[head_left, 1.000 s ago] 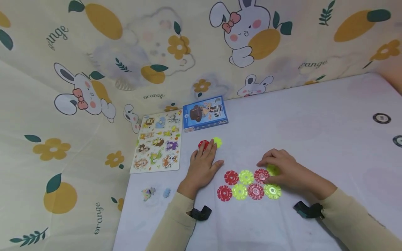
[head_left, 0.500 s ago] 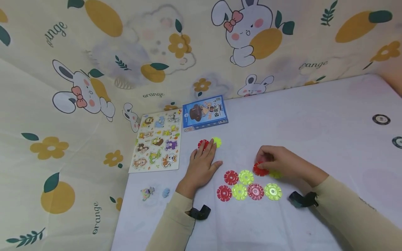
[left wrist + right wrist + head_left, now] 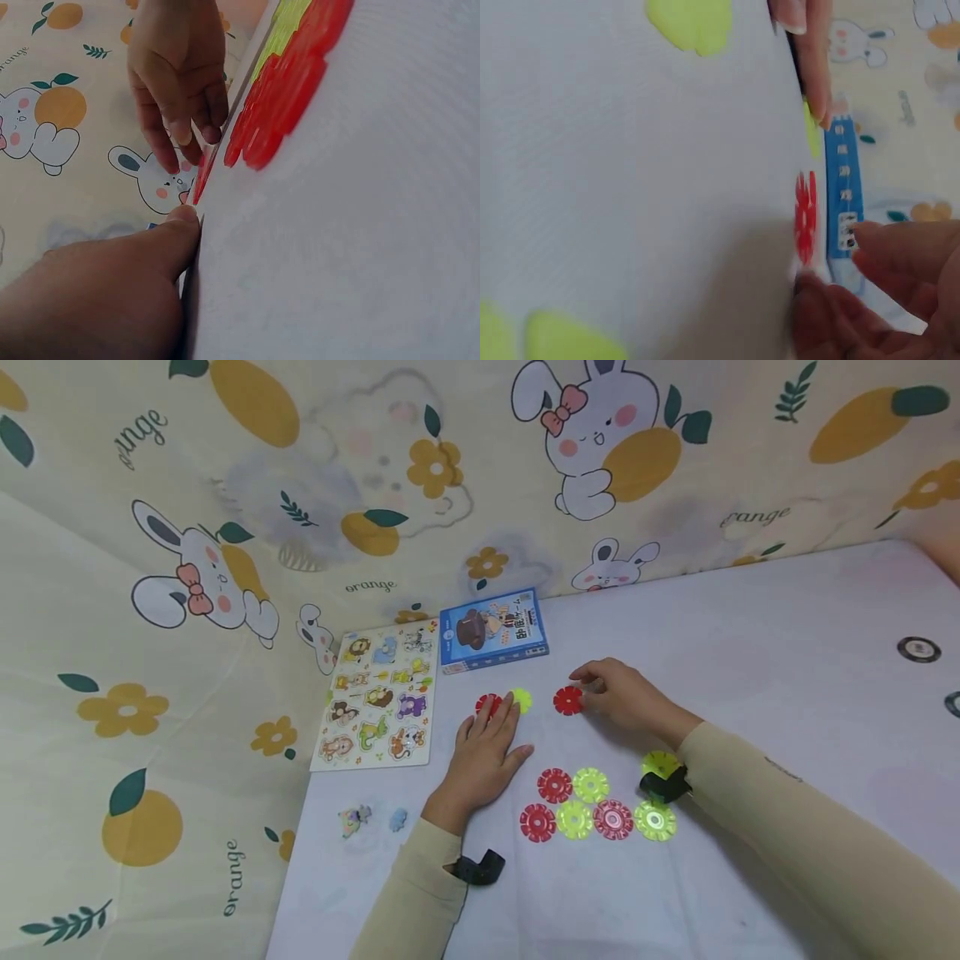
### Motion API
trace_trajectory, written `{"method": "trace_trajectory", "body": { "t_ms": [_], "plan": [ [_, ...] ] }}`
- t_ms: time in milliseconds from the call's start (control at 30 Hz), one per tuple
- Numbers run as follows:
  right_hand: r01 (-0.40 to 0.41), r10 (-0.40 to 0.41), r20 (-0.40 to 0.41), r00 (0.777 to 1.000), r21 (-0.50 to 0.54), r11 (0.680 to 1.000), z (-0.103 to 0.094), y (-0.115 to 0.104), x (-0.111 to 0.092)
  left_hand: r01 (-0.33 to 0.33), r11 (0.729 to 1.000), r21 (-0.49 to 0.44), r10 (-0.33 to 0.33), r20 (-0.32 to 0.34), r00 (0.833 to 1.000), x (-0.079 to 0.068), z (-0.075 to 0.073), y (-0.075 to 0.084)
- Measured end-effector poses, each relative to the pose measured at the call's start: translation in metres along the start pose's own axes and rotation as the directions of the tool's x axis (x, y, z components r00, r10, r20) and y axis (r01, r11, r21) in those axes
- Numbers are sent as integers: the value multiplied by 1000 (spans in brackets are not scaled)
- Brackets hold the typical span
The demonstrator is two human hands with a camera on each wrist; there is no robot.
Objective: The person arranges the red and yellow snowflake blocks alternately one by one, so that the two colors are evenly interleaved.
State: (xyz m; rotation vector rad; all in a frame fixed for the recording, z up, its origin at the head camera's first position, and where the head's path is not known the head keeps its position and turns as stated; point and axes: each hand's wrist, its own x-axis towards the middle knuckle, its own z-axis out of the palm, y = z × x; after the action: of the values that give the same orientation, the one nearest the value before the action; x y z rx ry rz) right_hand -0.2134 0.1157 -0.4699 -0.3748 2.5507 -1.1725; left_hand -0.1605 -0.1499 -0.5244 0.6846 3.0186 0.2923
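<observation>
Right hand (image 3: 621, 693) – digits parted, gripping nothing, tips right at red disc (image 3: 566, 701) on table (image 3: 757, 643) | left hand (image 3: 483, 758) – fingers outstretched over second red disc (image 3: 481, 702), beside lime disc (image 3: 524, 701)

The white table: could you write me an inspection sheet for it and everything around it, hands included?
Surface: white table, faintly creased.
Job's things: red discs and yellow-green discs, seven grouped nearest the person; a lone red disc farther off.
Clutter: animal board, blue box, two small trinkets, two black-rimmed chips.
Left hand: fingers laid over a part-hidden red disc and the edge of a yellow-green disc.
Right hand: fingers at the lone red disc; grip unclear.
Cables: nothing seen.
Surroundings: cloth printed with rabbits and oranges.
</observation>
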Motion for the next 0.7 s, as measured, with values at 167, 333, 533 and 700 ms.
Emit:
{"method": "trace_trajectory", "body": {
  "t_ms": [167, 333, 533, 700],
  "plan": [
    [140, -110, 105, 988, -348, 927, 8, -9, -12, 2, 1000, -3, -2, -1, 1000, 1, -1, 0],
    [227, -134, 203, 970, -559, 797, 19, -15, -24, 14, 1000, -9, -14, -12, 1000, 0, -1, 0],
    [226, -129, 204, 970, -577, 785, 27, -21, -18, 4, 1000, -10, -4, -7, 1000, 0, 1, 0],
    [224, -120, 211, 970, -592, 774, 35, -22, -9, 0, 1000, 8, 0, -21, 1000, 0, 1, -1]
  ]
}}
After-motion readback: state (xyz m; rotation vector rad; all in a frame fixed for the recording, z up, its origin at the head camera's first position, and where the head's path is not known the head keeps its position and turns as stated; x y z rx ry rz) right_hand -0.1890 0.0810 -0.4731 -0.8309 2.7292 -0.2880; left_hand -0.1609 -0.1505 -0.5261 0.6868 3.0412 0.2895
